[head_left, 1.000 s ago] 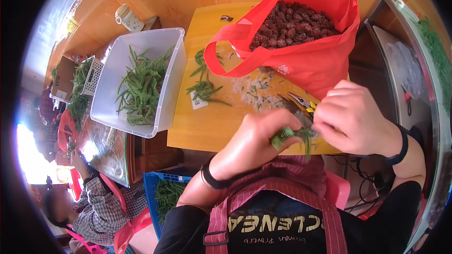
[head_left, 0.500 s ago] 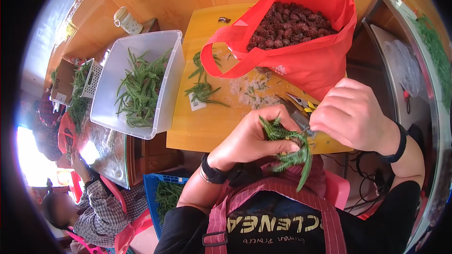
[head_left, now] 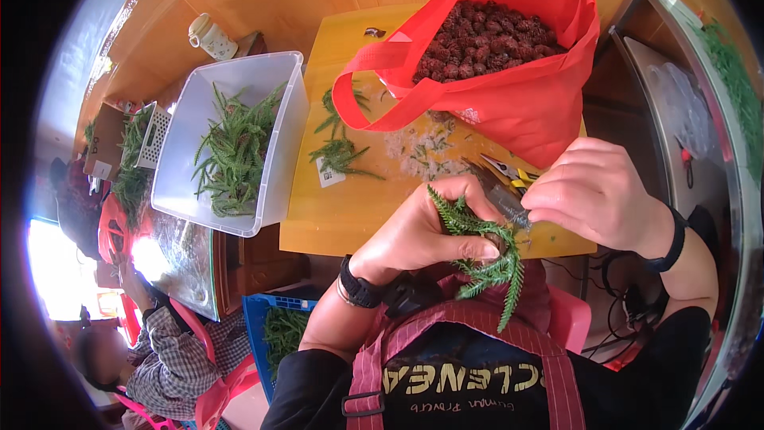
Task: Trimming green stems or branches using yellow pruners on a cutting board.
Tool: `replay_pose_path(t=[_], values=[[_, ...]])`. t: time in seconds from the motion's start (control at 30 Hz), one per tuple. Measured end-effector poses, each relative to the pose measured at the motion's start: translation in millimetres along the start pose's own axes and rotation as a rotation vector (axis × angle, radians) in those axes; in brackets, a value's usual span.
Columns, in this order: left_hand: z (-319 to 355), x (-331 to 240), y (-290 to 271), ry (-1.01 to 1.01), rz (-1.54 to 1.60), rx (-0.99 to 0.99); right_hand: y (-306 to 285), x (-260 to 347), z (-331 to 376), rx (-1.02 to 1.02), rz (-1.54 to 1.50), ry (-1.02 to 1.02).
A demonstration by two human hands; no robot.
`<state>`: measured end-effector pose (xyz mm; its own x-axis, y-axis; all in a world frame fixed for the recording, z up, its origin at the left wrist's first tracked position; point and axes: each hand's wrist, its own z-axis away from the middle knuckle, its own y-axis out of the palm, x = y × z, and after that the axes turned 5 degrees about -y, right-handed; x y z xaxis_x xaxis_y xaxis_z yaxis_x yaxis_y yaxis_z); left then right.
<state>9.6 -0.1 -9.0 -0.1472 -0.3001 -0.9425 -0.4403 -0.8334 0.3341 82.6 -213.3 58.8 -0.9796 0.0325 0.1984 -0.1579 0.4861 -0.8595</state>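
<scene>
While hands trim sprigs [head_left: 481,251], red bag [head_left: 509,87] (brimful) crowds close.

We seem to be in a small plant-sorting workshop: a yellow desk [head_left: 350,215] carries a red bag [head_left: 517,103] of dark cones, a clear tub [head_left: 278,151] of green sprigs, while another person [head_left: 167,366] sits nearby.

Black long sleeves, maroon apron w/ white print, black wristbands both wrists
</scene>
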Motion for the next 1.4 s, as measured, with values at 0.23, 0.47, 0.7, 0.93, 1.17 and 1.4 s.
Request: replay_pose_path(t=[0.23,0.47,0.7,0.93,1.17,1.4], values=[[1.0,-2.0,-0.1,-0.123,0.184,0.085,-2.2,-0.1,-5.7,-0.025,0.108,-0.199],[3.3,-13.6,9.5,0.079,-0.477,-0.089,-9.6,7.1,-15.3,0.149,0.172,-0.087],[6.2,-14.6,19.2,0.194,-0.739,-0.221,-16.9,8.6,-34.7,0.294,0.276,-0.132],[0.7,-11.4,21.3,0.256,-0.852,-0.201,-19.1,9.5,-36.7,0.364,0.346,-0.163],[10.3,4.1,5.0,0.142,-0.254,-0.299,-5.9,-11.3,0.9,0.123,-0.260,0.479],[3.2,4.9,1.8,0.161,-0.096,-0.269,97.3,-19.7,108.1,0.141,-0.129,0.638]])
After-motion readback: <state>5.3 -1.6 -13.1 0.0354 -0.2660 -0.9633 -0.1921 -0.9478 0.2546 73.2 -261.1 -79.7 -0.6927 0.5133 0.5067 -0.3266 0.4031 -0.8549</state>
